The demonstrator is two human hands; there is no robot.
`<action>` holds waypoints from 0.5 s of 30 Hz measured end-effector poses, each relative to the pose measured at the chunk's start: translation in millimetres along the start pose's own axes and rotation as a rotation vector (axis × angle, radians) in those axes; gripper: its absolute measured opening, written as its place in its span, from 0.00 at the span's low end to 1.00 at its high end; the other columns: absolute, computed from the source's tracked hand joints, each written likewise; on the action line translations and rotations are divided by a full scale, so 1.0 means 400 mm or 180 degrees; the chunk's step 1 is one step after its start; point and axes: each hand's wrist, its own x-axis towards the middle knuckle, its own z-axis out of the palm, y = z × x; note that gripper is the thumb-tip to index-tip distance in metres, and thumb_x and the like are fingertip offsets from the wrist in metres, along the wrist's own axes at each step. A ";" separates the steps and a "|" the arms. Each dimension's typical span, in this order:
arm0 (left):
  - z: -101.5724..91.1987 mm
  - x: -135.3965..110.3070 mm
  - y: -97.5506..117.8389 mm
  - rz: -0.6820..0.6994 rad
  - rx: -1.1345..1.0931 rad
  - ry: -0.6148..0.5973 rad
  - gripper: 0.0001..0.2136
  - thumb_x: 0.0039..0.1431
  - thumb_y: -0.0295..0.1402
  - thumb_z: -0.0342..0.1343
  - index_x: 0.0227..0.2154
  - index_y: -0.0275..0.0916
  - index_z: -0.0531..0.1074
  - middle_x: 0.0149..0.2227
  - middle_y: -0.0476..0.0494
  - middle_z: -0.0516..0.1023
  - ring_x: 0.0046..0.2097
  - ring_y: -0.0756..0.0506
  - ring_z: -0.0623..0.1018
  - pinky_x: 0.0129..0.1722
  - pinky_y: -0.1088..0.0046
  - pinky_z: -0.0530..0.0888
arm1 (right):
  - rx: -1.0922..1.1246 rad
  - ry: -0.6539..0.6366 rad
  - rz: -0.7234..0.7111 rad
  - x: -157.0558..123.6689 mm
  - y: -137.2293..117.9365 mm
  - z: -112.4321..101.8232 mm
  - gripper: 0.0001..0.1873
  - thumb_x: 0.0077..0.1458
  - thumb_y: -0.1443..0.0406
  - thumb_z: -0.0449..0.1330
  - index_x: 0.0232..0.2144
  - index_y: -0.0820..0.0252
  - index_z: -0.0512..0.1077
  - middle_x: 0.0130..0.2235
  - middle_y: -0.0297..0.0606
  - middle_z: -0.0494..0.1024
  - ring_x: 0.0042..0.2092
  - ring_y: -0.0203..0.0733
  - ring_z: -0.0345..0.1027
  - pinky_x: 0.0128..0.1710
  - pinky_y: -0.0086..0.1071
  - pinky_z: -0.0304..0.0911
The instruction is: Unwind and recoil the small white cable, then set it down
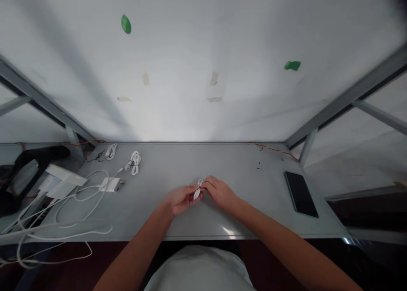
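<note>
Grey surface (178,163) spans the view, with a black smartphone (301,194) at three o'clock from the hands and a white charger (111,184) at nine. The left hand (182,200) and right hand (221,193) nearly close, together pinching a small coiled white cable (198,190) between their fingertips.

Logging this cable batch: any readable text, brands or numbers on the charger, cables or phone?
None readable: any print on the white charger, the bundled white cable, the white cable coil or the black smartphone is too small or blurred to read.
</note>
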 end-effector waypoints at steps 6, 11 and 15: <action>-0.015 0.001 -0.010 0.0521 0.0564 -0.0172 0.21 0.47 0.38 0.79 0.32 0.37 0.72 0.32 0.48 0.80 0.33 0.51 0.79 0.37 0.75 0.76 | 0.1013 -0.0051 0.1300 0.010 -0.035 0.000 0.09 0.72 0.65 0.54 0.36 0.56 0.69 0.36 0.38 0.76 0.37 0.42 0.69 0.40 0.34 0.65; -0.015 0.004 -0.017 0.1577 0.1318 0.0070 0.28 0.48 0.48 0.77 0.42 0.41 0.68 0.35 0.48 0.83 0.35 0.47 0.82 0.37 0.71 0.75 | 0.1615 -0.0290 0.2510 0.033 -0.040 0.013 0.09 0.65 0.68 0.58 0.30 0.56 0.68 0.30 0.34 0.75 0.32 0.39 0.67 0.35 0.32 0.61; -0.016 0.006 -0.017 0.2080 0.2088 0.0155 0.26 0.53 0.46 0.72 0.48 0.41 0.70 0.35 0.48 0.82 0.39 0.44 0.82 0.43 0.66 0.76 | 0.3019 -0.0835 0.3763 0.052 -0.007 0.028 0.12 0.63 0.68 0.60 0.26 0.56 0.67 0.22 0.31 0.70 0.24 0.35 0.64 0.24 0.28 0.54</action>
